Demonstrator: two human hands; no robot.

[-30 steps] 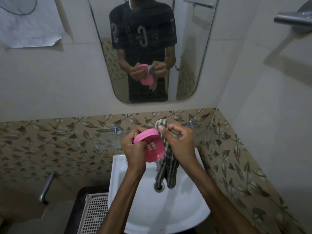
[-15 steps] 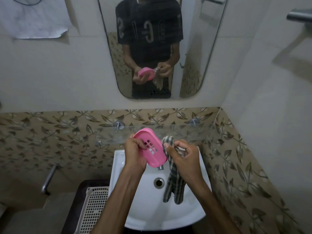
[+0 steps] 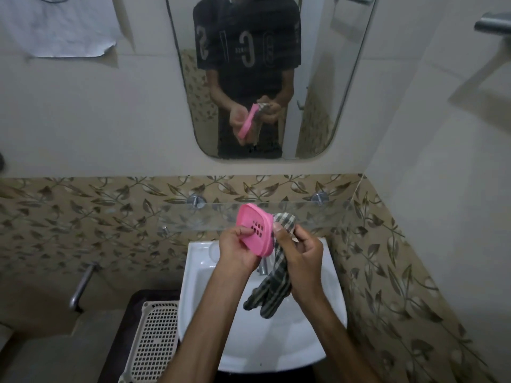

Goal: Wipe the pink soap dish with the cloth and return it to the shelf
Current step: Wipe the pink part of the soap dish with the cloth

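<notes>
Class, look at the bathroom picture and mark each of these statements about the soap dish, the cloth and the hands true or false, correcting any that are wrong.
1. The left hand holds the pink soap dish. True.
2. The soap dish is resting on the glass shelf. False: it is held up in front of the shelf, above the white basin.
3. The right hand grips a striped cloth. True.
4. The cloth is folded flat inside the basin. False: it hangs loose from the right hand, over the basin.
5. The dish has a patch of small drain holes. True.
</notes>
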